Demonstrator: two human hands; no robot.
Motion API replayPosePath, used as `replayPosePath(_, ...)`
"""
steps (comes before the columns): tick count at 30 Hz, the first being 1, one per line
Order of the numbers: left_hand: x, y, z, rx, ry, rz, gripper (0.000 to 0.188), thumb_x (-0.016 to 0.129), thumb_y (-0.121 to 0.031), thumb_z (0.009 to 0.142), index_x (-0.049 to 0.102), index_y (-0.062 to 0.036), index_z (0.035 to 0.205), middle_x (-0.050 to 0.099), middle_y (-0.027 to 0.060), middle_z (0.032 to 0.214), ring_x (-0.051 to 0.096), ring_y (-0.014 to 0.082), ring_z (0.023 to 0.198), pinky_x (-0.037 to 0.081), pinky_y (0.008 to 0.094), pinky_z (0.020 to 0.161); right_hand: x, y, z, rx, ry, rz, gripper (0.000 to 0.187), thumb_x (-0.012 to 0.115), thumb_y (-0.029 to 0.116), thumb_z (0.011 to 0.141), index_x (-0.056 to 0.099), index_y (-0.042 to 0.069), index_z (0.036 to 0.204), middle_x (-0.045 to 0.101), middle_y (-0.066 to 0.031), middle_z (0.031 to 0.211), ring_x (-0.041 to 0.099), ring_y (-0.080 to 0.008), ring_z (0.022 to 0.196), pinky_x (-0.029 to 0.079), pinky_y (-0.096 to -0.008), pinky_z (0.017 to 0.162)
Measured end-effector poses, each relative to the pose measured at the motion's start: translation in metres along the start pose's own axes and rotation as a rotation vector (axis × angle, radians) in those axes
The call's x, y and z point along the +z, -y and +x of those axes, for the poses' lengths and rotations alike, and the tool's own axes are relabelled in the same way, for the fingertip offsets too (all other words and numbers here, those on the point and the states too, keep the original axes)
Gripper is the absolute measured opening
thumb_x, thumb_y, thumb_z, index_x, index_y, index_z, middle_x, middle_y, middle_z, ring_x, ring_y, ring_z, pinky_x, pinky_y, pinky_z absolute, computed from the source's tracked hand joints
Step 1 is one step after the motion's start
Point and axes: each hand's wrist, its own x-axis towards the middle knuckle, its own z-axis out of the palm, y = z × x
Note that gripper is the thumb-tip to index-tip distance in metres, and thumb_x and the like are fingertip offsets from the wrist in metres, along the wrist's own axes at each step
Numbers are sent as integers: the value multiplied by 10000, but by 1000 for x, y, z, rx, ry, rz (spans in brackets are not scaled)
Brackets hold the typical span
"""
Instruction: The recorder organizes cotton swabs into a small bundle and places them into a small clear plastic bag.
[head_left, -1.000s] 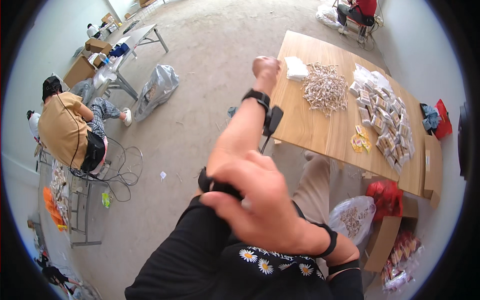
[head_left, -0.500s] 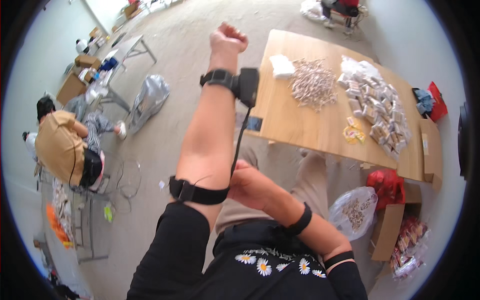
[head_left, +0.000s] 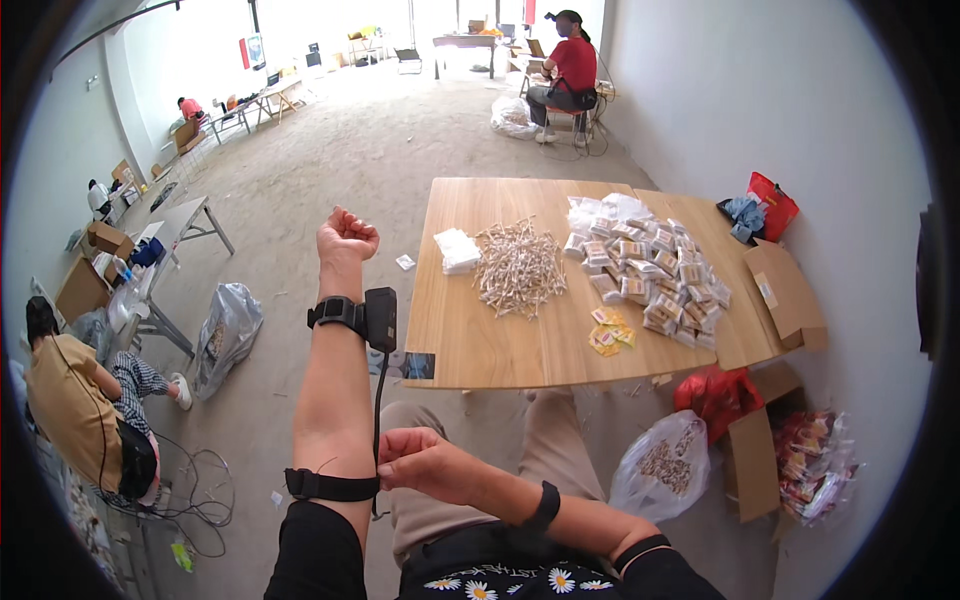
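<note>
My left forearm is raised out front, and my left hand [head_left: 348, 237] is curled into a loose fist with nothing visible in it. A black strap with a box-shaped device [head_left: 380, 318] sits on that wrist. From the device a thin black cable [head_left: 379, 400] runs down the arm to a black armband [head_left: 330, 486] just below the elbow. My right hand [head_left: 425, 466] reaches across with its fingers pinched on the cable beside the armband; its fingertips are partly hidden. Another black band [head_left: 546, 505] circles my right wrist.
A wooden table [head_left: 450, 335] holds a pile of cotton swabs [head_left: 520, 268], small packs [head_left: 660, 265], white sheets [head_left: 458, 250] and yellow packets [head_left: 610, 332]. Plastic bags [head_left: 660, 465] and an open carton [head_left: 752, 465] stand right. A person [head_left: 80, 395] sits left, another [head_left: 572, 70] far ahead.
My view has tilted up, bringing the far room and the whole seated person ahead into sight. Both arms appear lower and further left. My right hand stays at the armband.
</note>
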Motion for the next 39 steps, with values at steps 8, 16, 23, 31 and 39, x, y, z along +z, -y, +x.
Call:
replayPosePath(8,1,-2,-6,40,-6,7,280,595,-230,906,499,-124,665,453,-22,548,419,120,501,345,286,520,13,-9,-5,-222,-79,-58,102,647,46,852,619,39,950,637,-3,895,579,-95,835,441,-244,801)
replayPosePath(16,2,-4,-5,40,-22,-10,286,604,-226,899,503,-119,654,450,-25,551,409,118,503,350,284,528,12,-16,-9,-211,-105,-154,143,676,30,840,636,34,978,636,10,916,585,-75,847,448,-224,784)
replayPosePath(23,4,-6,-7,23,4,-28,259,619,-230,895,527,-107,687,453,-26,568,417,117,526,367,296,552,10,-27,-4,-226,-103,-12,225,661,22,849,609,40,1067,634,29,909,575,-52,833,442,-211,774)
replayPosePath(31,8,-11,-8,39,26,-5,275,619,-222,894,499,-119,669,456,-28,568,418,118,519,359,290,536,6,-30,5,-206,-18,-130,201,631,27,868,605,48,1067,628,34,914,558,-32,831,450,-215,774)
replayPosePath(39,5,-5,-6,32,11,-24,276,622,-220,893,502,-115,668,459,-28,581,418,117,522,358,291,539,10,-17,-7,-192,-29,-307,142,584,-76,815,565,47,883,530,18,937,510,-59,880,454,-234,805)
